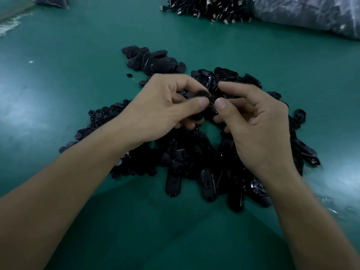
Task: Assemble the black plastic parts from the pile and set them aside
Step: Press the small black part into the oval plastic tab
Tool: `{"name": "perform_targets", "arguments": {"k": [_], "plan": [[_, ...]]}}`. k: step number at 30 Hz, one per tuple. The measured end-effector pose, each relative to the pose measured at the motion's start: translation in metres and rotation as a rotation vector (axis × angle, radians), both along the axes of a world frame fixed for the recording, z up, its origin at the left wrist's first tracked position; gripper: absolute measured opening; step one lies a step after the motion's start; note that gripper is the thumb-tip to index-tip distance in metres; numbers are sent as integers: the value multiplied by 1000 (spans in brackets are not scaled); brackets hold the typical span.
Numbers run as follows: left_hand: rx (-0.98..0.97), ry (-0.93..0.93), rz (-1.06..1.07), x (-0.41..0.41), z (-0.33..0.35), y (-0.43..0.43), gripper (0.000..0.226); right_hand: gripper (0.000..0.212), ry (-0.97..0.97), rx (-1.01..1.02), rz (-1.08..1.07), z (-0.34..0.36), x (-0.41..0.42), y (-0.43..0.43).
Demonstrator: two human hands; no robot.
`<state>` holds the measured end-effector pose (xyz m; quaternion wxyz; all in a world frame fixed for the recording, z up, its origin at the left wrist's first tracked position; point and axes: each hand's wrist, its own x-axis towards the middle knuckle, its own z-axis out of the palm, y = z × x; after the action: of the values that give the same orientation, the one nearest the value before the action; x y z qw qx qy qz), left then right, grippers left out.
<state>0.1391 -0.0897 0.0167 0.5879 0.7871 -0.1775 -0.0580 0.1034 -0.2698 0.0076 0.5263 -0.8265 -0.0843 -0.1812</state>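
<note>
The left hand (165, 108) and right hand (255, 123) are meeting above the pile (194, 158) of black plastic parts on the green table (78, 98), each grip clamping thumb against fingers on a small black part (202, 94) between them; whether this is 1 piece or 2 is unclear. Such parts are probably light, stiff and smooth, so edge pinching is suiting them. A cluster of oval pieces (153, 59), likely finished, is lying just beyond. Metal-tipped cables (204, 6) and a plastic bag (311, 14) are lying well apart, obstructing nothing.
</note>
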Motion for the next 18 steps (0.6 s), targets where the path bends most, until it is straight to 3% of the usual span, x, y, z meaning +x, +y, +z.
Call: {"name": "perform_targets", "arguments": {"k": [3,7,12,18], "plan": [[-109,-2,206,9,-1,6,7,17,-19,-168,-17,0,-2,3],[-193,-99,433,18,-4,14,18,15,25,-507,156,5,-4,19],[-264,-138,511,20,-1,16,14,25,92,-752,318,19,-2,47],[-273,-122,601,22,-2,16,16,31,70,-929,322,21,2,74]]}}
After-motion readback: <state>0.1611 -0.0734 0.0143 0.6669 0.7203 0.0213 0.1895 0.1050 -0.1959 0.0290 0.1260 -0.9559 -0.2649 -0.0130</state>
